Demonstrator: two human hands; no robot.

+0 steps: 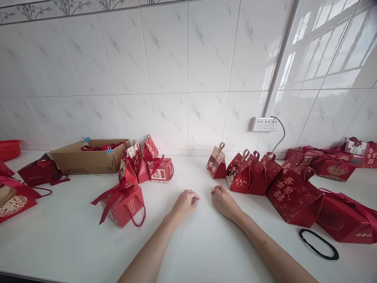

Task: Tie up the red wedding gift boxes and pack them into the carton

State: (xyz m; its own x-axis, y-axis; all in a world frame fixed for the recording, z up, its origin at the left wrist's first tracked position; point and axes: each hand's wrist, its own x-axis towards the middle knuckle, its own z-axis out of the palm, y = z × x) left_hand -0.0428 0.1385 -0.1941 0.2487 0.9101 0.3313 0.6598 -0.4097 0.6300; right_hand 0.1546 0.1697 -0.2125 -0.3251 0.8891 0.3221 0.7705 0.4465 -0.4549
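My left hand point(185, 205) rests on the white tabletop with its fingers curled in, and nothing shows in it. Across a short gap, my right hand point(224, 201) also lies on the table, loosely closed around nothing visible. Left of my left hand sits a red gift box with a ribbon bow and rope handle point(125, 206). Behind it stands a smaller red gift box with a cream panel point(161, 170). Closest to my right hand are a red triangular gift box with a cartoon couple point(238, 173) and a cream-topped one point(216, 163).
An open cardboard box point(85, 162) with red ribbon inside stands at back left, near a red basin point(10, 150). More red boxes point(294, 196) line the right side, with a black elastic loop point(319, 244) in front. A power socket point(265, 124) is on the tiled wall.
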